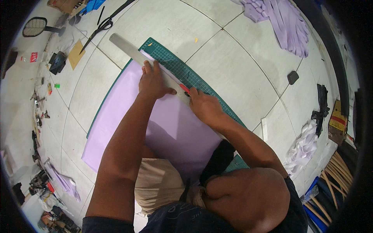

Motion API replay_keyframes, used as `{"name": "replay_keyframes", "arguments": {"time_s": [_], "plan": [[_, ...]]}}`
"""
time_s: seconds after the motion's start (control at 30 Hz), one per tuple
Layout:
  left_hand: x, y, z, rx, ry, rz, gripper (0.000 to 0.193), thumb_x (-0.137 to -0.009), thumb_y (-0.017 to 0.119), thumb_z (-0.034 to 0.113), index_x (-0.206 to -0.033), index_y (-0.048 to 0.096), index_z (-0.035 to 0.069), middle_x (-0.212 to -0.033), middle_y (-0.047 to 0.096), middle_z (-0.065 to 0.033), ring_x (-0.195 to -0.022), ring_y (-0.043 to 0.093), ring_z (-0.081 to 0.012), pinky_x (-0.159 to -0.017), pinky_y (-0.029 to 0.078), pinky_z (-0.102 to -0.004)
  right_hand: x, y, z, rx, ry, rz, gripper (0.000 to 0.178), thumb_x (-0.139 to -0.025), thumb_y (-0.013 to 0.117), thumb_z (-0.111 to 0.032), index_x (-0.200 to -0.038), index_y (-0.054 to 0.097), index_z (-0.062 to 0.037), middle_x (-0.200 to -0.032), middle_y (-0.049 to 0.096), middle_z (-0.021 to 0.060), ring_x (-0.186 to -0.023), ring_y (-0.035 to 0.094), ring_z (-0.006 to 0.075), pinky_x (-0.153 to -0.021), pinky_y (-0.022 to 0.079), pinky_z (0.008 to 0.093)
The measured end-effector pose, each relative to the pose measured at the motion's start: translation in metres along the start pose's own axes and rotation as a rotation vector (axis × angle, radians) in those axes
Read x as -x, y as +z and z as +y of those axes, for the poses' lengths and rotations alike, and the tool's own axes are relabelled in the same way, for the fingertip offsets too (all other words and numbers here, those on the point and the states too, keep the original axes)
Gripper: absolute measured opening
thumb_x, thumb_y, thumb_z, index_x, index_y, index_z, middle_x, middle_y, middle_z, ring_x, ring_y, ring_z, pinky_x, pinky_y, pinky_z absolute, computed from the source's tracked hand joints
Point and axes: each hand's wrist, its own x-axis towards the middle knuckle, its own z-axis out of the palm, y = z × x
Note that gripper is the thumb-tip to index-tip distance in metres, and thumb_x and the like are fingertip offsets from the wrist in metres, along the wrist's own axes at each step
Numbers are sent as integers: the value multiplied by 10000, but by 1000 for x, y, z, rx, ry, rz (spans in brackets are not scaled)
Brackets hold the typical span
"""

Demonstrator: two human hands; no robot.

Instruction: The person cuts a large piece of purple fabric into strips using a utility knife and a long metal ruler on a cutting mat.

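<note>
Lilac sheet material point(171, 124), perhaps fabric, lies over a green cutting mat point(185, 73) on the floor. Across it, near the mat's far right edge, runs a flat grey straightedge point(123, 45). My left hand point(154, 80) presses down on the straightedge with its fingers spread and thumb out to the side. Closed around a red cutter knife point(184, 88), my right hand point(206, 106) rests at the straightedge's right side. The knife's tip meets the lilac edge there; the blade itself is too small to make out. My bent knee covers part of the sheet's near side.
Black scissors point(104, 25) lie at the far left by a tan card point(76, 55). Lilac strips point(287, 27) are heaped at the far right, above a dark block point(293, 77). White-lilac scraps point(303, 145) and wooden sticks point(336, 174) are on the right. Small clutter lines the left wall.
</note>
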Motion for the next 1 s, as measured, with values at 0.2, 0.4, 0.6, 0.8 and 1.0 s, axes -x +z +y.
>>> {"name": "replay_keyframes", "arguments": {"time_s": [0.2,0.4,0.6,0.8,1.0], "plan": [[-7,-3,9,-59,-30,-78,1470,-485,984,532,-1556,170,-61,-1568,189,-375,-1448,336,-479,-1118,453,-479,-9,-30,-17,-33,146,-268,221,-975,478,-138,-1143,500,5,-930,705,269,-843,713,446,-717,557,567],[-4,-2,0,-71,-61,-41,1411,-514,989,441,-1586,184,2,-1594,171,-335,-1468,314,-443,-1113,452,-474,45,-49,4,10,195,-413,208,-993,451,-131,-1154,480,-3,-929,708,269,-847,711,457,-732,546,582],[-13,9,-6,-58,-22,-25,1412,-523,986,453,-1584,178,-11,-1583,189,-356,-1413,414,-453,-1118,459,-475,144,-67,46,46,356,-586,174,-999,469,-156,-1120,439,-35,-917,706,257,-889,706,455,-730,533,587],[-14,13,-17,-57,18,0,1422,-530,981,440,-1583,154,-39,-1589,168,-371,-1406,440,-432,-1113,464,-441,250,-73,83,64,461,-654,205,-989,492,-168,-1142,439,-42,-920,682,248,-880,689,462,-724,523,593],[-10,10,-6,9,37,7,1408,-529,980,449,-1573,180,-54,-1584,177,-376,-1379,477,-430,-1109,468,-444,331,-70,122,168,606,-699,226,-1000,485,-192,-1183,450,-65,-948,653,253,-887,684,460,-728,534,576]]}}
